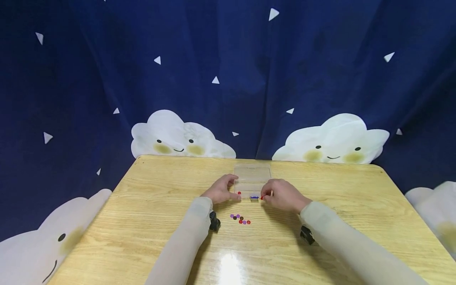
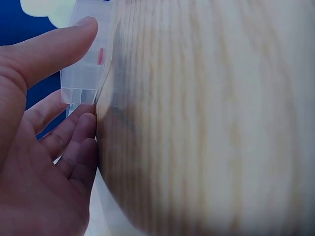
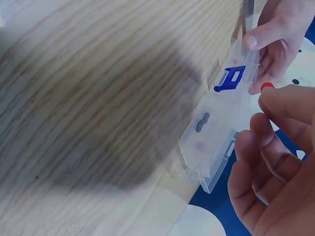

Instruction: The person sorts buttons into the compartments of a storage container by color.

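Observation:
A clear plastic box [image 1: 247, 187] with its lid raised stands near the table's back edge. On its front is a blue piece [image 3: 230, 78], perhaps a latch. My left hand [image 1: 221, 189] holds the box's left end, the thumb [image 2: 74, 46] at the front and the fingers behind. Just over the right front part, my right hand [image 1: 285, 194] pinches a small red disc [image 3: 267, 85] between thumb and forefinger. Through the box wall show a red disc [image 1: 239, 193] on the left and some dark discs [image 3: 202, 122] on the right.
Several small purple, black and red discs [image 1: 241, 219] lie on the wooden table [image 1: 142, 221] in front of the box. Behind the table hangs a dark blue curtain [image 1: 228, 79] with white clouds and triangles.

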Demonstrator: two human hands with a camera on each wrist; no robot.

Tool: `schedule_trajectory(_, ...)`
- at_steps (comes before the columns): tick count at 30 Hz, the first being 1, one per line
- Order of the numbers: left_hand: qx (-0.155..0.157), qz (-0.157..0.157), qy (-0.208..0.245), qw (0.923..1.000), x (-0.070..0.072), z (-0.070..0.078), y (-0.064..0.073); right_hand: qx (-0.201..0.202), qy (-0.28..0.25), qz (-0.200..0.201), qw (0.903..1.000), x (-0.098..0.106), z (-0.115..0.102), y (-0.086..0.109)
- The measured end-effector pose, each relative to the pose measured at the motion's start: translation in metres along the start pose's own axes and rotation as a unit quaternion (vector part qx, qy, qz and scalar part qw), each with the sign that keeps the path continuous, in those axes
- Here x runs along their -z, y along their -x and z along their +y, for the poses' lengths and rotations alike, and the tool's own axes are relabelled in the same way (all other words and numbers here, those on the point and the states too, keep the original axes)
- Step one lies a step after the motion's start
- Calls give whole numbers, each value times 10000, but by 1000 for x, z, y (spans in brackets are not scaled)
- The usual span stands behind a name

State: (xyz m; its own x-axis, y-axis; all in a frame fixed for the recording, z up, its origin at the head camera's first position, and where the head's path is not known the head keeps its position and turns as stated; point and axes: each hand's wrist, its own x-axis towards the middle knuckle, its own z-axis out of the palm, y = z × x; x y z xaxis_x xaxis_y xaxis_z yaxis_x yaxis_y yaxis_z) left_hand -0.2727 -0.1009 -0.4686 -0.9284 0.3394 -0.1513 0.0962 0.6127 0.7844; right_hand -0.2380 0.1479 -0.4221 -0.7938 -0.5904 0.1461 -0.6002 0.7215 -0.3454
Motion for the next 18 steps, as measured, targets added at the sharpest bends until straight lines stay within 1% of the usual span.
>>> schedule_trajectory(5,17,18,-3,10000,0,0,1,-63,-5,69,10000,4,4,-1)
schedule_trajectory(12,-9,6,-40,10000,0,0,2,-343,-274,43,9990,11,14,-1)
schedule_trajectory(18,-23,-16,-25,10000,0,1,3,-550,-194,45,9983,14,22,-2)
